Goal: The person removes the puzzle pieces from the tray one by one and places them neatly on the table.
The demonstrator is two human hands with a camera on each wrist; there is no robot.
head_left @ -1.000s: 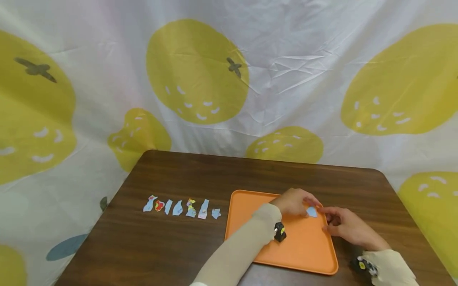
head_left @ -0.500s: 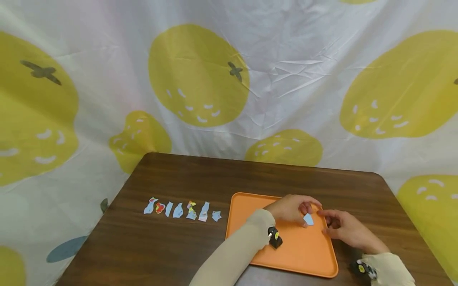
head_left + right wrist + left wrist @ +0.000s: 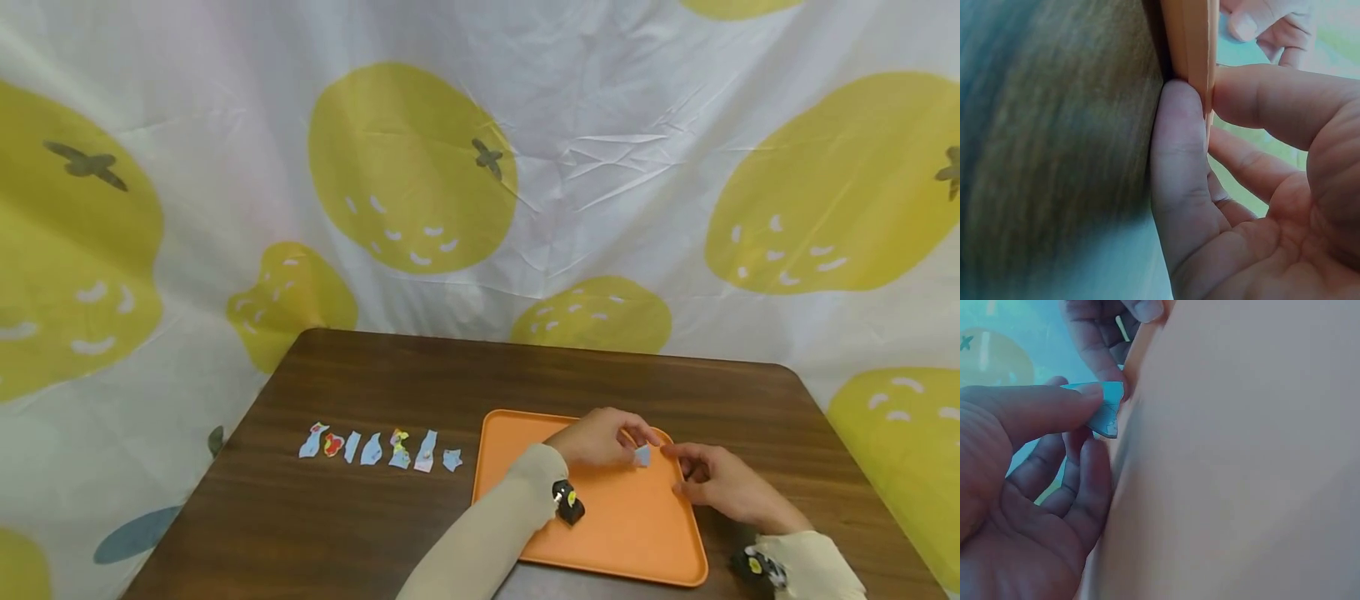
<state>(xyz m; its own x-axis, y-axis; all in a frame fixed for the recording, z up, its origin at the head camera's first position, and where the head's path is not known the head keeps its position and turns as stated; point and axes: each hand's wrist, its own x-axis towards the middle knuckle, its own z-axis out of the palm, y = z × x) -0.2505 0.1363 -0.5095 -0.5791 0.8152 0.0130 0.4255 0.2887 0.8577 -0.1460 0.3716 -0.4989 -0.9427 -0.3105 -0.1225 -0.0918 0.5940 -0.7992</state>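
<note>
In the head view my left hand (image 3: pixel 603 437) is above the far right part of an orange tray (image 3: pixel 600 517). Its thumb and fingers pinch a small light blue puzzle piece (image 3: pixel 642 456). The left wrist view has that puzzle piece (image 3: pixel 1107 409) close up, held tilted above the tray's surface, its irregular edge sticking out past the thumb. My right hand (image 3: pixel 720 483) is at the tray's right side. Seen from the right wrist, fingers (image 3: pixel 1175 125) lie on both sides of the tray's rim (image 3: pixel 1194 44), gripping it. Part of the puzzle piece hides behind the left fingers.
Several irregular puzzle pieces (image 3: pixel 371 448) lie in a row on the brown wooden table (image 3: pixel 337 533), left of the tray. They are mostly light blue, some with red or yellow print. A white cloth (image 3: pixel 600 192) with yellow fruit hangs behind the table.
My left hand has drawn the puzzle piece slightly left, away from the tray's far right corner, and turned it. My right hand stays at the rim. The head view has tilted up a little.
</note>
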